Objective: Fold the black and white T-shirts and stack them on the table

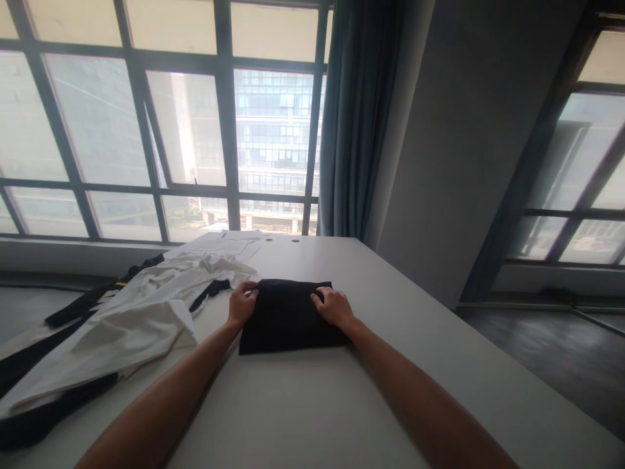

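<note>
A black folded cloth (293,322), roughly rectangular, lies flat on the white table (303,404) in front of me. At its far left corner, my left hand (243,303) has its fingers closed on the edge. My right hand (333,305) rests over the far right part, its fingers curled onto the fabric. Whether the cloth is a particular garment cannot be told, since it is folded up. The undersides of both hands are hidden.
Left of the cloth lies a loose heap of white garments (151,319) with black ones (58,407) under it, hanging past the table's left side. Papers (224,244) lie at the far end. Beyond stand windows, a blue curtain (356,130) and a grey pillar (449,150).
</note>
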`<state>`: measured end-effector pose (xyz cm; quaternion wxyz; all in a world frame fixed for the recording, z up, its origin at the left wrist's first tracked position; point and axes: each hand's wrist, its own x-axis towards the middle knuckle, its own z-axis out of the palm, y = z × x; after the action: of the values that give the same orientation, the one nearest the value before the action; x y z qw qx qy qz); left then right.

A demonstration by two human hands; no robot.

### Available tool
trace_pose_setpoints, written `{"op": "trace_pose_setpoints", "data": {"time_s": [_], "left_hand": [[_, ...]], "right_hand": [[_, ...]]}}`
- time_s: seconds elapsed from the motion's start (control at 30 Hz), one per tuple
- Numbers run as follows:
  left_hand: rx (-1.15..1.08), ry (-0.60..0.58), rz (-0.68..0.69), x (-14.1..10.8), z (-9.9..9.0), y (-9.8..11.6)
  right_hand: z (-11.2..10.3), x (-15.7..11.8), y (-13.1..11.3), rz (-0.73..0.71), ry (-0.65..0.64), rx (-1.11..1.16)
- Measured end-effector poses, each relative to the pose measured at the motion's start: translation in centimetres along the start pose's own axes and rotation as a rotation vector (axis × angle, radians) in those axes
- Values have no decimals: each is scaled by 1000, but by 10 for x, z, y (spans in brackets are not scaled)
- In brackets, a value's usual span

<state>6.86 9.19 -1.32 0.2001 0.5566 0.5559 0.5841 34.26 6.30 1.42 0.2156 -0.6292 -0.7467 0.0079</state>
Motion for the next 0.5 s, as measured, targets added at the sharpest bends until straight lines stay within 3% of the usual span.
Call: {"op": "trace_pose_setpoints", "data": {"time_s": [0.1, 0.2, 0.27, 0.4, 0.5], "left_hand": [[-159, 36, -60, 4, -1, -3], [-152, 49, -118, 5, -2, -6], [-153, 43, -117, 4, -2, -5], [-168, 138, 72, 2, -1, 5], [-44, 188, 149, 0, -5, 8]], "right_hand": [[1, 5, 21, 175, -7, -103], [5, 6, 33, 255, -63, -110], [7, 6, 35, 214, -42, -88], [5, 8, 34, 89, 56, -9], [3, 9, 36, 24, 85, 42]]}}
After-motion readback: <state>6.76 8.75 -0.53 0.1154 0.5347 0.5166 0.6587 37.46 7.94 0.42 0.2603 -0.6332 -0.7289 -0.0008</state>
